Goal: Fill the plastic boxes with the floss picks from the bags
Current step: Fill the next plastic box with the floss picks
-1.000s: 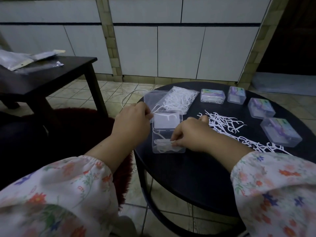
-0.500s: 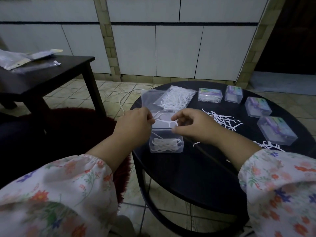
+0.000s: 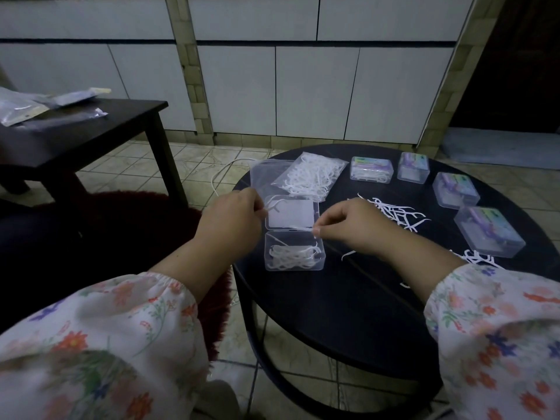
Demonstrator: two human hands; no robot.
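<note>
On the round black table [image 3: 348, 313], the open plastic box [image 3: 294, 251] holds floss picks. Just beyond, the left hand [image 3: 233, 219] and right hand [image 3: 348, 227] each pinch a pick above its lid. Farther off lie the bag [image 3: 312, 175] and four closed boxes [image 3: 371, 168].

White floss picks [image 3: 391, 212], black round table [image 3: 348, 298], clear boxes [image 3: 294, 251] (purple/green labels), floral sleeves [image 3: 100, 344]
</note>
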